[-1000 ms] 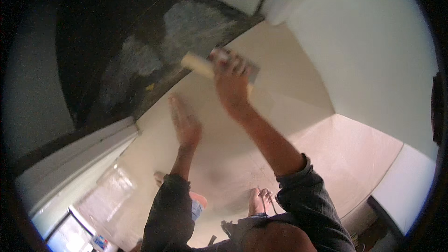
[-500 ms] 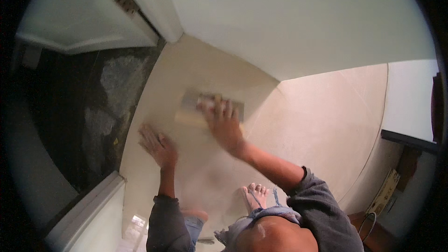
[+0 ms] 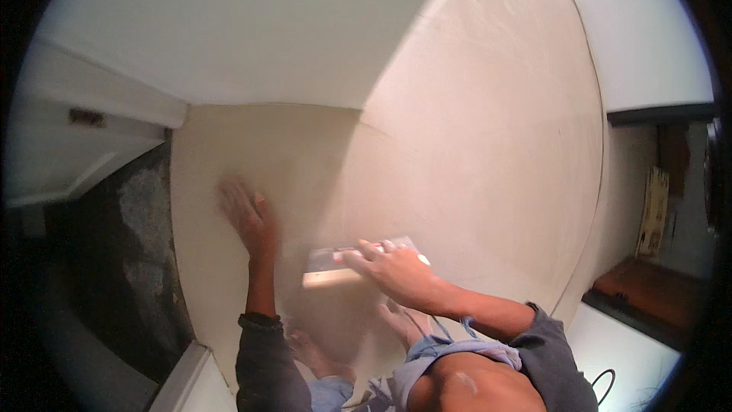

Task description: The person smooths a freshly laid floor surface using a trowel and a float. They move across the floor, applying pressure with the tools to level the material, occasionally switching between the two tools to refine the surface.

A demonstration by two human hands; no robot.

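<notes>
My right hand [image 3: 393, 267] is closed round the handle of a flat rectangular trowel [image 3: 324, 261], its grey plate partly hidden under the fingers. A pale strip shows along the trowel's near edge. The plate lies on or close to the smooth beige floor [image 3: 274, 137], just in front of my bare feet [image 3: 400, 322]. To the left, my left hand [image 3: 248, 217] is held with fingers stretched out, over or on the beige surface; blur hides whether it touches. Nothing shows in it.
A pale wall [image 3: 229, 30] bounds the floor ahead. At the left, a white door [image 3: 76, 152] stands by a dark, patchy floor strip [image 3: 145, 206]. A brown ledge [image 3: 640, 290] and a dark-edged white panel [image 3: 648, 69] lie right. My bent knee [image 3: 465, 381] is close below.
My right hand has drawn the trowel back toward my feet. My left hand stays stretched out at the left. The view has turned, showing more of the brightly lit floor at the right.
</notes>
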